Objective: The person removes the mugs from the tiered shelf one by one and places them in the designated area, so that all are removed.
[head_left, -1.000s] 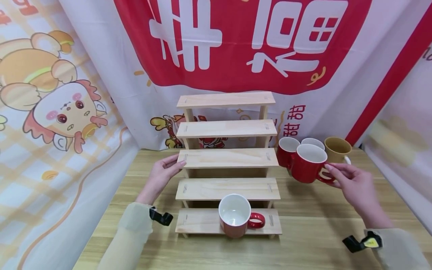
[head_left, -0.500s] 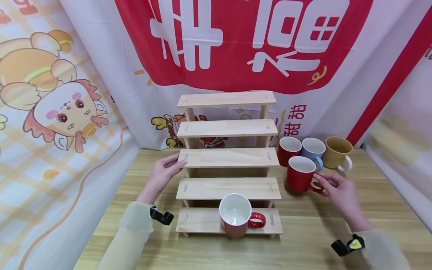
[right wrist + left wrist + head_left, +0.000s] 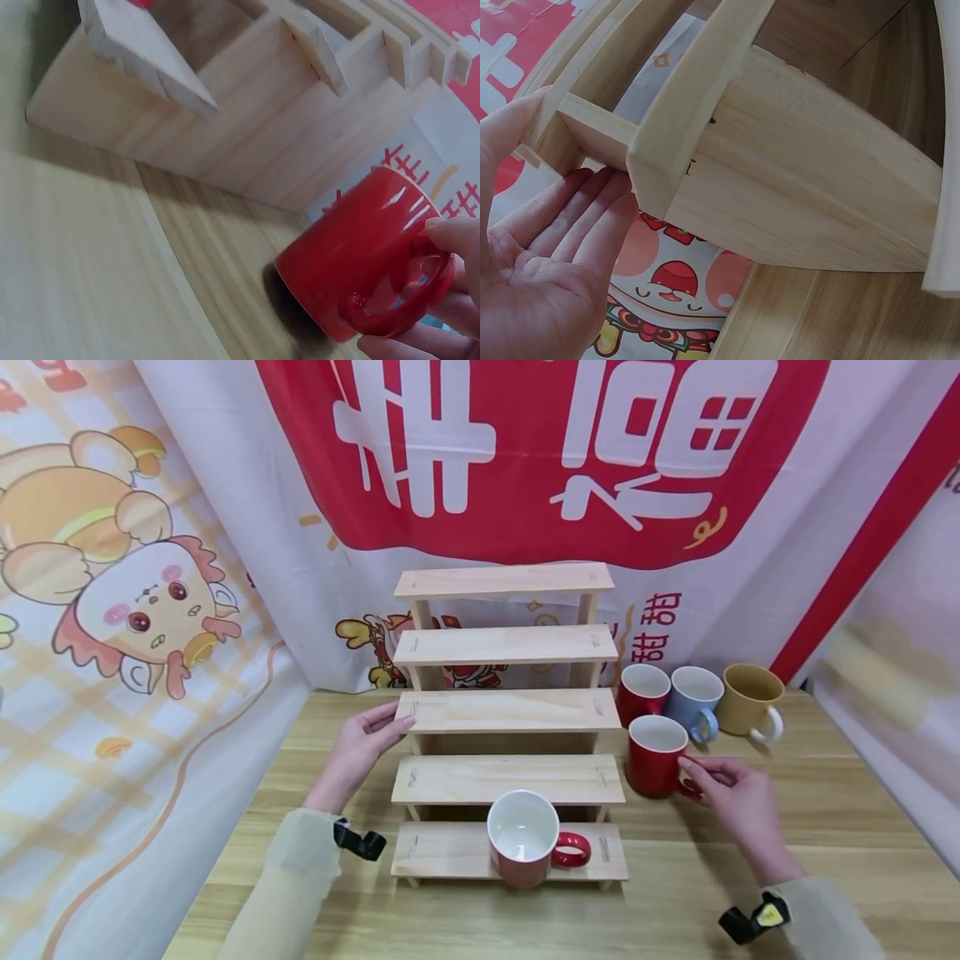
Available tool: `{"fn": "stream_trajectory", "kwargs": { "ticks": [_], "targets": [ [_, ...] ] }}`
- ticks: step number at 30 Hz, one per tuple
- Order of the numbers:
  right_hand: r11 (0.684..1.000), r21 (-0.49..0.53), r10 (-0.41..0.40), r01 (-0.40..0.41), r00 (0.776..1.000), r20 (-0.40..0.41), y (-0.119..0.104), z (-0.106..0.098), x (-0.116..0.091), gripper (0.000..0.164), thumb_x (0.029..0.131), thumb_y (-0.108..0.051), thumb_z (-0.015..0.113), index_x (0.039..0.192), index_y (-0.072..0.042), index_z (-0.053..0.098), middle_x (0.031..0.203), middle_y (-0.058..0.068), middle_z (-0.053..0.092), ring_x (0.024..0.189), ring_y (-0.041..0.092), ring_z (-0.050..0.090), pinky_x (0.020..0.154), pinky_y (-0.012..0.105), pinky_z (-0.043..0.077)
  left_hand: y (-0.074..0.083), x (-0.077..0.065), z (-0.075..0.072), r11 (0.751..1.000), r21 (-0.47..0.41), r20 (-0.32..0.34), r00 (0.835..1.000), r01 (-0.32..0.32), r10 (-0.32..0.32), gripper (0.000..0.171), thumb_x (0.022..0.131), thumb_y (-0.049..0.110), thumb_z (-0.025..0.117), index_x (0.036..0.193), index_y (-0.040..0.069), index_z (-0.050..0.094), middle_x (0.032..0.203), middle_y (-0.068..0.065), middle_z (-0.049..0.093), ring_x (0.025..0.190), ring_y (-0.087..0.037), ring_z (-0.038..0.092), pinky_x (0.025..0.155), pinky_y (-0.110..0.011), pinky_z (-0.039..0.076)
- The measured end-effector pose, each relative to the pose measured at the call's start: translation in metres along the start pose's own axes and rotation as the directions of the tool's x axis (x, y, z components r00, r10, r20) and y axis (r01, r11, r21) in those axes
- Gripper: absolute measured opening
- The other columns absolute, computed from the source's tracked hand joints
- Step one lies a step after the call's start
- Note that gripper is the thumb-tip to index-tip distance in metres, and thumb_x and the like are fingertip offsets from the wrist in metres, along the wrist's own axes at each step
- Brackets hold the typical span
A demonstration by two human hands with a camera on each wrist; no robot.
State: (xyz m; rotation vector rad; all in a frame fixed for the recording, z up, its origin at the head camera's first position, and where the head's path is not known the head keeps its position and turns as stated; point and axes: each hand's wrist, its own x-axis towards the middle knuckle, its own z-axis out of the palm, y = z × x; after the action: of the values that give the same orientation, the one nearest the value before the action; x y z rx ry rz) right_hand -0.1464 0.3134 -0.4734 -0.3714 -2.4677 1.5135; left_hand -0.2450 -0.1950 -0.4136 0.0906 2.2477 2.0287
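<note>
A pale wooden stepped rack stands mid-table in the head view. My left hand holds the left end of its middle step, thumb on top and fingers beneath; the left wrist view shows those fingers under the board. By its handle, my right hand grips a red mug with a white inside, just right of the rack. The right wrist view has this mug close over the tabletop, its shadow below. Another red mug stands upright on the lowest step, handle to the right.
Behind the held mug stand a third red mug, a light blue mug and a mustard mug with a white handle. Printed cloth hangs behind the rack and along both sides of the wooden table.
My right hand has brought the red mug left and toward me, away from the other mugs, uncovering the light blue one. The left hand stays on the rack.
</note>
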Motion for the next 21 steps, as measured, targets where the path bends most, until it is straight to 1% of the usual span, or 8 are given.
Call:
{"fn": "stream_trajectory", "kwargs": {
  "ticks": [3,6,8,11,14,18,21],
  "targets": [
    [1.0,-0.008,0.014,-0.014,1.0,-0.001,-0.003,0.003,-0.004,0.053,0.092,-0.044,0.076,0.116,0.003,0.073,0.1,0.015,0.075,0.077,0.009,0.07,0.063,0.023,0.06,0.0,0.0,0.0,1.0,0.003,-0.002,1.0,0.005,-0.005,0.074,0.091,0.035,0.08,0.147,-0.002,0.049,0.137,-0.019,0.06,0.122,-0.026,0.06,0.098,-0.027,0.052],
    [0.998,-0.039,0.042,-0.041,0.999,0.005,-0.004,0.005,-0.009,0.054,0.091,-0.047,0.076,0.115,0.002,0.074,0.098,0.011,0.076,0.075,0.011,0.069,0.063,0.022,0.058,0.0,0.0,0.0,1.0,0.012,-0.01,1.0,0.007,-0.007,0.073,0.091,0.036,0.079,0.147,-0.002,0.05,0.137,-0.019,0.06,0.121,-0.024,0.061,0.097,-0.027,0.052],
    [0.997,-0.041,0.068,-0.067,0.998,0.018,-0.005,0.005,-0.013,0.057,0.091,-0.049,0.075,0.116,0.002,0.074,0.099,0.012,0.076,0.076,0.012,0.069,0.064,0.022,0.058,0.0,0.0,0.0,1.0,0.015,-0.011,1.0,0.006,-0.005,0.072,0.092,0.035,0.078,0.147,-0.002,0.049,0.137,-0.02,0.06,0.12,-0.024,0.062,0.099,-0.028,0.052],
    [0.995,0.0,0.103,-0.103,0.993,0.053,-0.006,0.005,-0.019,0.059,0.091,-0.047,0.076,0.117,0.005,0.072,0.102,0.014,0.075,0.08,0.011,0.071,0.068,0.022,0.059,-0.001,0.001,0.0,1.0,0.017,-0.016,1.0,0.003,-0.003,0.07,0.094,0.033,0.077,0.147,-0.002,0.05,0.137,-0.021,0.059,0.119,-0.023,0.062,0.1,-0.029,0.051],
    [0.992,0.013,0.127,-0.128,0.989,0.071,-0.008,0.005,-0.024,0.06,0.092,-0.047,0.075,0.118,0.008,0.071,0.102,0.014,0.075,0.081,0.011,0.072,0.07,0.02,0.059,-0.001,0.0,-0.001,1.0,0.022,-0.018,1.0,0.003,-0.003,0.068,0.094,0.033,0.077,0.146,-0.002,0.05,0.137,-0.021,0.059,0.12,-0.023,0.062,0.101,-0.03,0.051],
    [0.992,-0.059,0.116,-0.112,0.991,0.063,-0.011,0.003,-0.026,0.063,0.094,-0.052,0.07,0.12,0.005,0.072,0.107,0.016,0.074,0.087,0.017,0.072,0.069,0.018,0.055,0.0,-0.001,-0.001,1.0,0.029,-0.018,1.0,0.007,-0.006,0.07,0.093,0.035,0.078,0.146,-0.001,0.051,0.137,-0.02,0.06,0.12,-0.024,0.062,0.099,-0.028,0.051],
    [0.991,-0.107,0.079,-0.075,0.996,0.039,-0.017,-0.002,-0.025,0.062,0.095,-0.054,0.067,0.123,0.001,0.072,0.113,0.017,0.072,0.09,0.013,0.067,0.068,0.018,0.052,0.0,-0.001,0.0,1.0,0.023,-0.018,1.0,0.01,-0.009,0.071,0.092,0.036,0.079,0.146,-0.001,0.051,0.136,-0.019,0.061,0.12,-0.024,0.062,0.098,-0.027,0.052]
  ]
}}
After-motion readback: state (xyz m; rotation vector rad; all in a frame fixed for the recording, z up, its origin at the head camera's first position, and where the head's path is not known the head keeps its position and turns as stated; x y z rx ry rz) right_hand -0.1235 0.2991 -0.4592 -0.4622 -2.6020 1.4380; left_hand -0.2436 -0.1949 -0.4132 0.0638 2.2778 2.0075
